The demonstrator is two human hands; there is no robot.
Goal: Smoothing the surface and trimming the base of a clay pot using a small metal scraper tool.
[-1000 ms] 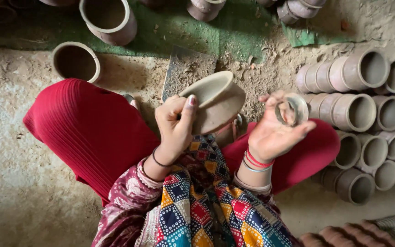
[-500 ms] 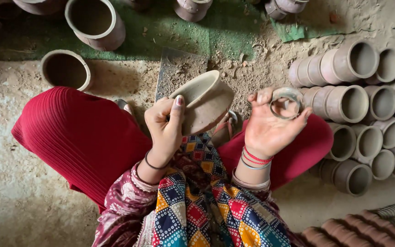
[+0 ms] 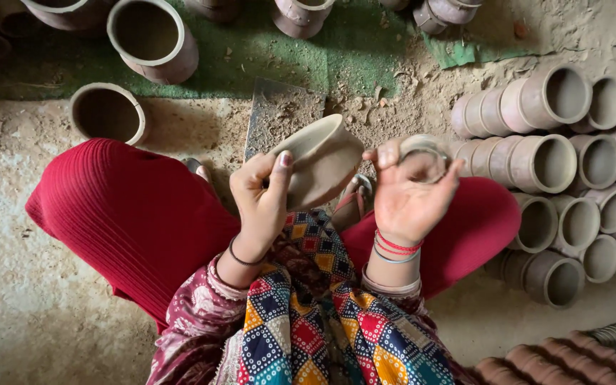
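The left hand [image 3: 262,196] grips an unfired clay cup [image 3: 319,160] by its side, thumb pressed along the wall near the rim and the other fingers wrapped behind it. The cup is tilted, its mouth turned up and to the left, and it is held in the air above the person's lap, in front of a flat grey metal sheet [image 3: 279,114] that lies on the sandy ground.

Just to the right of the cup, the right hand [image 3: 408,196] is turned palm up with the fingers loosely curled. Its fingertips hold a small ring [image 3: 425,153], pale and thin; the ring is blurred, so what it is made of cannot be told. Red and silver bangles [image 3: 393,249] circle the right wrist, and a dark band sits on the left wrist.

Below the cup are the person's red trousers [image 3: 122,214], spread to both sides, and a patterned tunic of many colours [image 3: 308,321].

To the right of the cup, rows of similar clay cups [image 3: 550,150] lie on their sides, stacked against each other with their mouths facing right and up. Beyond the cup, further from the person, a green mat [image 3: 286,50] carries several upright clay pots [image 3: 152,39], and one more open pot [image 3: 107,113] stands on the sand at the mat's near edge, to the left of the cup
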